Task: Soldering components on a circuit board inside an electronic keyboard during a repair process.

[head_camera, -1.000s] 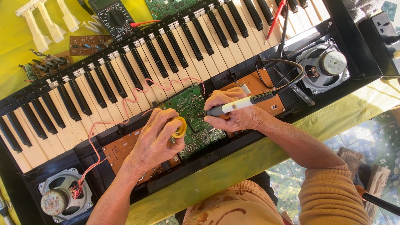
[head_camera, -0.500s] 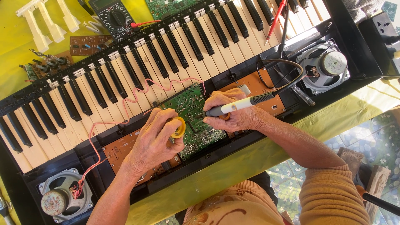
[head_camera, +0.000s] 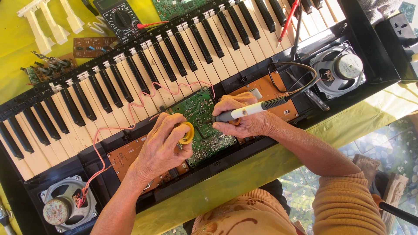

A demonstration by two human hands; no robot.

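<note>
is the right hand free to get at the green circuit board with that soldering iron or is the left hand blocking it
Probably yes. The right hand holds the soldering iron with its tip already at the green circuit board. The left hand, holding a yellow spool, sits to one side, leaving that spot open.

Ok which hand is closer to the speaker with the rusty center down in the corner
Left. The left hand, holding a yellow solder spool, sits up and right of the rusty speaker. The right hand, holding the soldering iron, is farther off across the green circuit board.

Single head view, looking steeply down, close over opened keyboard on table.
</note>
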